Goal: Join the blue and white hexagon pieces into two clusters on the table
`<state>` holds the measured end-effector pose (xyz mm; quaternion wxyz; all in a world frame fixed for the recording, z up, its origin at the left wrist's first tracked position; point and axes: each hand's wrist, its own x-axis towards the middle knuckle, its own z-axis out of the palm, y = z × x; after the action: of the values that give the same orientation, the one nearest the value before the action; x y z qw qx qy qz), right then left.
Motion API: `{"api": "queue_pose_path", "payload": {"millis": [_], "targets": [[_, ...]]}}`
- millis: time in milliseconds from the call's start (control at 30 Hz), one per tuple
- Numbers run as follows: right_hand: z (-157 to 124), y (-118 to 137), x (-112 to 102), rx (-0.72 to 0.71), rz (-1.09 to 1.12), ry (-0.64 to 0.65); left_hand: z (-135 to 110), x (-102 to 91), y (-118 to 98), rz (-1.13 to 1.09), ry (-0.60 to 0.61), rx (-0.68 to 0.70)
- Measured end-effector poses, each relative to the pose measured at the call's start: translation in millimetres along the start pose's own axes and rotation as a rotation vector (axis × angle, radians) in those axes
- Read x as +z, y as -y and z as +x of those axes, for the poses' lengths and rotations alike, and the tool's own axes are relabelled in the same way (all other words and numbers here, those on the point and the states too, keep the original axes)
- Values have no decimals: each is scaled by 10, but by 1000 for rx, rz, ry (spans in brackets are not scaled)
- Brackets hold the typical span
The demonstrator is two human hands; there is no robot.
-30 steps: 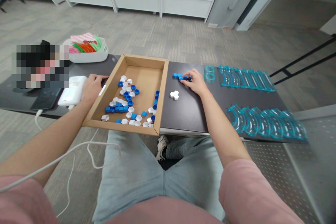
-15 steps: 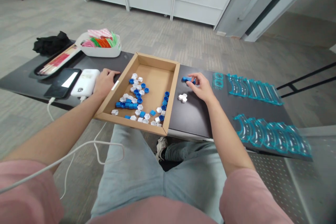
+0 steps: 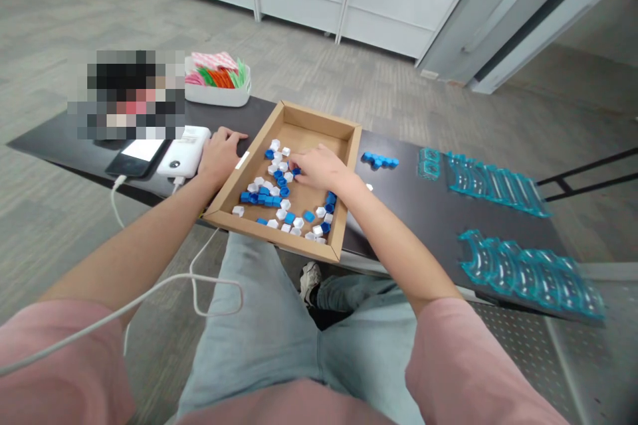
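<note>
A shallow cardboard tray (image 3: 349,186) on the black table (image 3: 413,219) holds several small blue and white hexagonal pieces (image 3: 272,199). My right hand (image 3: 316,169) reaches into the tray, its fingers curled down over the pieces near the middle; whether it grips one is hidden. My left hand (image 3: 222,153) rests flat against the tray's left wall, fingers stretched out. A short row of joined blue pieces (image 3: 379,160) lies on the table right of the tray. A bit of a white piece cluster (image 3: 369,186) peeks out behind my right forearm.
Two rows of translucent teal curved parts (image 3: 491,176) (image 3: 528,272) lie at the right. A white power bank (image 3: 185,151) and a phone (image 3: 134,156) with a white cable (image 3: 164,285) sit at the left. A white bin of coloured strips (image 3: 218,80) stands behind.
My right hand left the blue row on the table and moved left into the tray. The camera view shifted left. My left hand stayed at the tray's side.
</note>
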<state>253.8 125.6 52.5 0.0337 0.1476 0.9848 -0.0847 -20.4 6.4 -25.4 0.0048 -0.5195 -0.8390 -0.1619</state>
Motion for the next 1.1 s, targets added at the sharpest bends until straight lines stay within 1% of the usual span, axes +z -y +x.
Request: {"api": "queue_pose_path", "payload": {"millis": [67, 133, 200, 267, 367, 467, 533, 633, 767, 833, 933, 1100], "targets": [[-59, -68, -11, -12, 66, -68, -2, 1, -3, -8, -6, 0], [-197, -226, -32, -22, 142, -200, -7, -2, -14, -5, -3, -3], [-393, -469, -48, -24, 205, -359, -15, -19, -35, 2, 10, -15], [-628, -770, -33, 6, 259, -511, -28, -55, -64, 12, 31, -33], [-1002, -1225, 88, 150, 333, -706, -51, -134, -109, 20, 78, -36], [-1295, -1556, 309, 313, 392, -846, -65, -196, -131, 22, 122, -26], [-1399, -1672, 456, 372, 412, -856, -64, -214, -133, 33, 133, -32], [-1419, -1711, 594, 372, 370, -760, -47, -220, -127, 58, 129, -43], [-1330, -1642, 634, 319, 295, -594, -14, -226, -114, 85, 157, -59], [-1294, -1610, 641, 309, 277, -541, -5, -233, -114, 99, 164, -67], [-1273, -1595, 666, 319, 275, -520, -11, -248, -138, 115, 157, -75], [-1292, -1627, 711, 349, 244, -547, -34, -282, -204, 123, 161, -86]]}}
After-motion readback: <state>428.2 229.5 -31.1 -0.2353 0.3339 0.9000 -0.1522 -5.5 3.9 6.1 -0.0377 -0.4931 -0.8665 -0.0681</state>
